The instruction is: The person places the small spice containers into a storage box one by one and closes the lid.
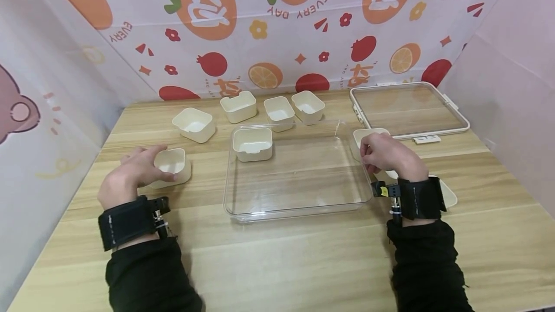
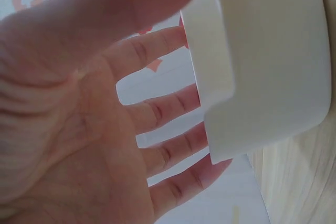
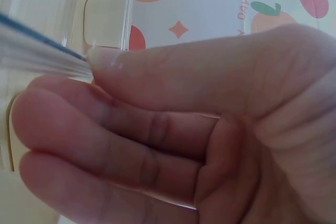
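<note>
My left hand point(image 1: 134, 170) spans a small cream container point(image 1: 178, 165) on the table at the left, thumb at its near side and fingers at its far side. In the left wrist view that container point(image 2: 273, 66) shows a shallow notch in its rim. My right hand point(image 1: 392, 155) pinches the right edge of a clear, shallow rectangular tray point(image 1: 299, 212) between thumb and index finger; the other fingers are curled. Inside the tray's back left corner sits another cream container point(image 1: 253, 153).
Several cream containers point(image 1: 195, 126) stand in a row behind the tray. More cream containers point(image 1: 448, 194) lie at the right, partly hidden by my right hand and wrist. A clear lid point(image 1: 409, 110) with a white frame and clips lies at the back right, near the patterned cloth point(image 1: 286, 42).
</note>
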`<action>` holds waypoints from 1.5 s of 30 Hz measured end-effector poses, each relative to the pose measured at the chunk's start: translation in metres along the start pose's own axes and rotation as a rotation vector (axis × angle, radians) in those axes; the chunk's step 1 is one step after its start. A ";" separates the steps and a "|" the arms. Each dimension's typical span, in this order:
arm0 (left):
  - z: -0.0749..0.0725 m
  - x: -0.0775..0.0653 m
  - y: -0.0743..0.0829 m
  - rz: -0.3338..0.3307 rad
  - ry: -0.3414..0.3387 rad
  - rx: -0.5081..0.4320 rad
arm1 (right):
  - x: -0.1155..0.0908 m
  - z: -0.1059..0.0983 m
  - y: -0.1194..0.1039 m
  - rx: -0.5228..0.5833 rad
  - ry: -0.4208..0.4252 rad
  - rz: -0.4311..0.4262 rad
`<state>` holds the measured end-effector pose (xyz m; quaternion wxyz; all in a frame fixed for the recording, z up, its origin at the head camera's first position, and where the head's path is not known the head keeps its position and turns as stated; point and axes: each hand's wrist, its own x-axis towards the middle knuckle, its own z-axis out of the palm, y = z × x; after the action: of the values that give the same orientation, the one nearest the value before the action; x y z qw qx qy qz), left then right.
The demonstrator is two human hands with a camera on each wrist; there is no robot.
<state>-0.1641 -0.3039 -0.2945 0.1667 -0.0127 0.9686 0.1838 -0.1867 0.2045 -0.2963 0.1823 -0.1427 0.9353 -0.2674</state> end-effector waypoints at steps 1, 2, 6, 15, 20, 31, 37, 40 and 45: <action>0.000 -0.001 0.001 -0.007 -0.002 -0.001 | 0.000 0.000 0.000 -0.002 0.001 0.000; 0.000 -0.001 0.002 -0.011 -0.002 -0.001 | 0.001 0.000 -0.001 -0.003 0.001 0.000; 0.001 -0.003 0.005 -0.037 0.010 -0.017 | 0.000 0.000 -0.001 -0.007 0.000 0.001; 0.005 -0.003 0.005 -0.053 0.007 -0.036 | -0.001 0.002 0.002 -0.006 -0.014 0.015; 0.003 -0.003 0.006 -0.048 0.012 -0.025 | -0.001 0.002 0.001 -0.008 -0.013 0.018; 0.004 -0.005 0.005 -0.049 0.005 -0.024 | -0.001 0.004 0.003 -0.006 -0.015 0.004; 0.001 -0.004 0.004 -0.008 0.030 -0.003 | -0.001 0.001 0.000 -0.017 -0.008 0.002; 0.000 -0.003 0.005 -0.007 0.030 -0.001 | -0.001 0.000 -0.001 -0.012 -0.010 0.008; 0.000 0.000 0.005 -0.014 0.016 -0.002 | 0.000 -0.001 -0.002 -0.011 -0.008 0.005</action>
<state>-0.1643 -0.2989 -0.2929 0.1605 -0.0213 0.9696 0.1836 -0.1865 0.2034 -0.2939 0.1860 -0.1423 0.9365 -0.2611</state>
